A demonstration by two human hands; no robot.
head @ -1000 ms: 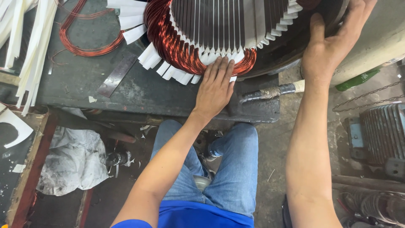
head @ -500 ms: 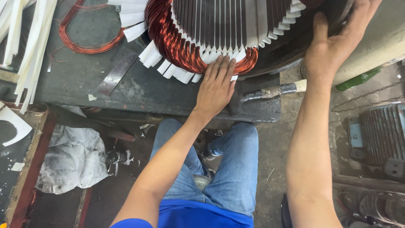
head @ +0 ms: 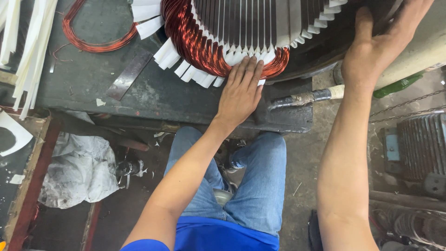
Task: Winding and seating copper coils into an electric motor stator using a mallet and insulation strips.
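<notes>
Knees: your blue jeans (head: 251,186) sit closest, below both hands, tucked under the table edge.
Rag: crumpled white cloth (head: 79,169) on the floor, well to the left of your left hand.
Left hand (head: 240,90): flat, fingers straight & together, palm down; grips nothing. Fingertips press on the copper winding (head: 195,42) where it bulges out of the stator core (head: 260,23). Looks like you're pushing the coil end in to seat it.
Right hand (head: 371,51): open, wrapped over the dark outer housing (head: 320,56) to the right, thumb up along the rim; prob. bracing the motor so it can't roll under the left hand's push.
Tool: taped handle (head: 306,97) lying on the table (head: 139,93) betw. your two hands, within easy reach.
Paper: white insulation strips (head: 186,69) stick out of the slots just left of your left hand, keeping wire off the steel.
Metal strip (head: 127,76): flat on the table, further left.
Spare coil (head: 93,42): loose copper loop, beyond the strip, far left.
Green bottle (head: 397,86): just right of your right wrist.
</notes>
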